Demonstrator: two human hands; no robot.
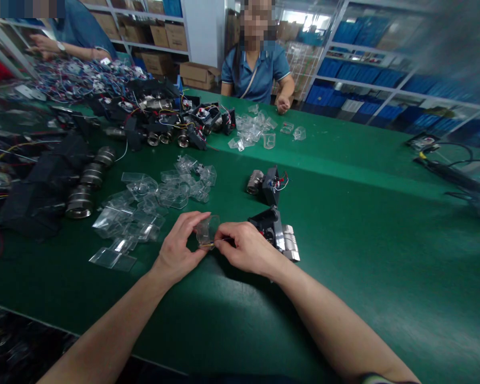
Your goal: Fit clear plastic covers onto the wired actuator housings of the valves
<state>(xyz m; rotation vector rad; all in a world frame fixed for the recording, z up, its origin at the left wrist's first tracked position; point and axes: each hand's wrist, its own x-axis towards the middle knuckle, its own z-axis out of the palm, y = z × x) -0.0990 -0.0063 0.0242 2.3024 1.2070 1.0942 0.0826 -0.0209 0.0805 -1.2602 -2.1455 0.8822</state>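
Note:
My left hand (pixel 180 248) and my right hand (pixel 246 248) meet over the green table (pixel 364 256), both pinching one small clear plastic cover (pixel 207 230) between their fingertips. Just behind my right hand lies a black device with a metal cylinder and wires (pixel 278 232). A second such device (pixel 268 184) sits a little further back. To the left of my left hand spreads a pile of several clear plastic covers (pixel 152 205).
Black devices with metal barrels (pixel 82 184) and wire bundles (pixel 160 114) crowd the left side. More clear covers (pixel 256 128) lie in front of a seated person in a blue shirt (pixel 258 69). Another person's arms (pixel 64 48) work far left. Cables (pixel 452 170) lie at right.

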